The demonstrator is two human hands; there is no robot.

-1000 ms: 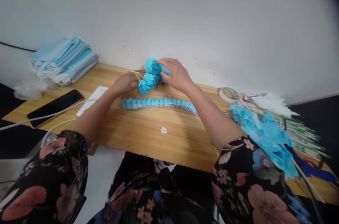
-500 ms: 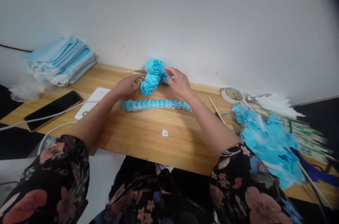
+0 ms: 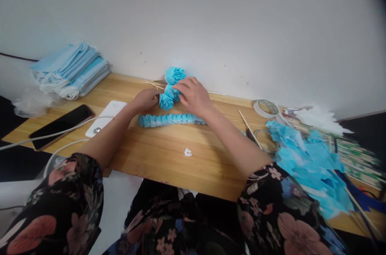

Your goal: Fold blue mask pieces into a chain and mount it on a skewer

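Several blue ruffled handmade flowers, looking like folded fabric or paper, lie bunched against the wall at the back of the desk. My left hand is closed at the stem of the nearest flower, its fingertips just left of the bloom. Over the right side of the bunch my right hand reaches with curved, slightly parted fingers, its tips at the middle flower. The rear flower stands behind them. In front of both hands stretches a pleated blue strip, its right end hidden by my right forearm.
A stack of blue face masks sits at the left, near a phone, a white device and cables. White paper scraps lie mid-desk. At right are tape rolls, a thin stick and crumpled blue material.
My right hand has moved left and slightly down, from beside the bunch onto the middle flower. The left hand stays near the front flower, almost unmoved.
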